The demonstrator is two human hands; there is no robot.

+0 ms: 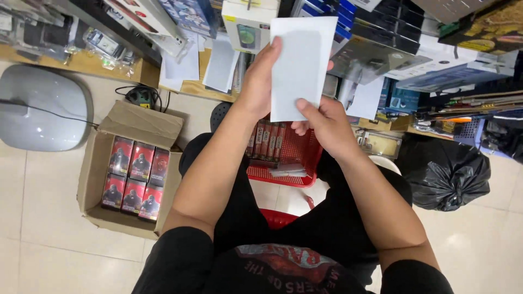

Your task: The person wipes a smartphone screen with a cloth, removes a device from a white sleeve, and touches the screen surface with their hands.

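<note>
A seated person looked down at their own two bare hands, which together held one white envelope upright in front of the chest. The left hand was closed around the envelope's left edge, thumb on the front face. The right hand pinched the lower right corner, thumb on the front and fingers hidden behind the paper. The envelope's face was blank, and its top edge sat just in front of crowded shelves.

Below the hands, between the knees, lay one red plastic basket. It held a row of about five slim red boxes, partly covered by the left forearm, so the count was uncertain. A flat pale item lay on its floor, too blurred to identify.

To the left on the tiled floor stood one open cardboard box with six red boxes in view, in two rows of three; each had a dark figure on it. One grey domed object sat beyond it, cut off by the frame's left edge. One black bin bag rested on the right. The shelf goods were too jumbled to count.
</note>
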